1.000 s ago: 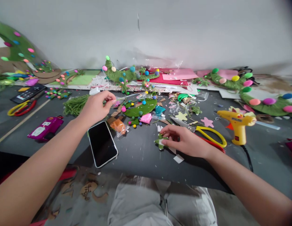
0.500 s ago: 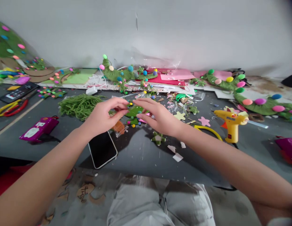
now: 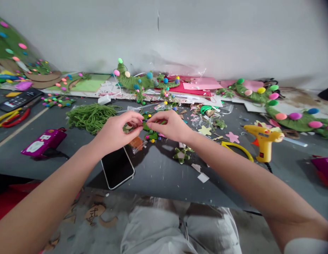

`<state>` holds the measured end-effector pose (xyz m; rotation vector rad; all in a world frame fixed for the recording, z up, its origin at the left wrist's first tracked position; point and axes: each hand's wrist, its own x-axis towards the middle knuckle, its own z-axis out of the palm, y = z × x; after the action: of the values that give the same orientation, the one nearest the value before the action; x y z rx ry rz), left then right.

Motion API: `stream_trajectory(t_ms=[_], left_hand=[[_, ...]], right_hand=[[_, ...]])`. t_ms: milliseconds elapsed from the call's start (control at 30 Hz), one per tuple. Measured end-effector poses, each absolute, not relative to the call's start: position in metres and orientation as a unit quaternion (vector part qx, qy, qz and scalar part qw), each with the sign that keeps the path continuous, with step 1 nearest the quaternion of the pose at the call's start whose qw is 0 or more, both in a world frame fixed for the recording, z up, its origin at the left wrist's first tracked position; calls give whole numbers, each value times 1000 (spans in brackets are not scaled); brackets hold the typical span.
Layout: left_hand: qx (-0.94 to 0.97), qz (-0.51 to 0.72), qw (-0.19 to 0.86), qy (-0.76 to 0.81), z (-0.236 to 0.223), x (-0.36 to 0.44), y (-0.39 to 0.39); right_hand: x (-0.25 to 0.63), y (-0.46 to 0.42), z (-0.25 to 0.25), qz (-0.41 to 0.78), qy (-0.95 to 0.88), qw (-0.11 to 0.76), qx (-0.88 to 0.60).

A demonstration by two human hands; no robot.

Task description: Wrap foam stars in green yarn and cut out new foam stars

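Note:
My left hand (image 3: 117, 129) is closed, thumb and fingers bent together at the left side of a green decorated piece (image 3: 152, 136) dotted with small coloured pompoms. From the right, my right hand (image 3: 170, 126) is also closed, its fingertips pinched over the same piece. Whatever lies between the fingertips is too small or hidden to make out. A small green yarn-wrapped star (image 3: 181, 155) with a pale centre lies just below my right hand. Beside my left wrist is a black-screened phone (image 3: 117, 168), with a heap of green yarn (image 3: 91, 117) behind it.
A yellow glue gun (image 3: 264, 141) stands at the right, near yellow-handled scissors (image 3: 239, 148). A purple device (image 3: 44, 143) sits at the left. Pompom-covered green crescents (image 3: 137, 80) and coloured paper (image 3: 201, 83) line the wall. Paper scraps (image 3: 203, 177) lie near the front edge.
My right fingers have drawn into a closer pinch, and my left fingers have curled slightly. The whole view has shifted a little.

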<state>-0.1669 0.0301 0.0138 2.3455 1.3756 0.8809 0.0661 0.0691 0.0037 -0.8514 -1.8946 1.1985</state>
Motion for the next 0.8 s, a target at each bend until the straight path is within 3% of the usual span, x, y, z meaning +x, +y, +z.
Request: stream_trajectory(t_ms=[267,467,600,800], left_hand=[[812,249,81,521,4,-187,40],[762,247,39,598,-10,-233,55],[732,252,26,633,-19,-267,63],[707,257,-14,659,-22,-298,73]], right_hand=[[86,78,-4,505,-657,399,-392],[140,87,9,591,-553,473,-348],[175,86,22,538,-532,524,-390],[217,76,29,482,-584,499,-422]])
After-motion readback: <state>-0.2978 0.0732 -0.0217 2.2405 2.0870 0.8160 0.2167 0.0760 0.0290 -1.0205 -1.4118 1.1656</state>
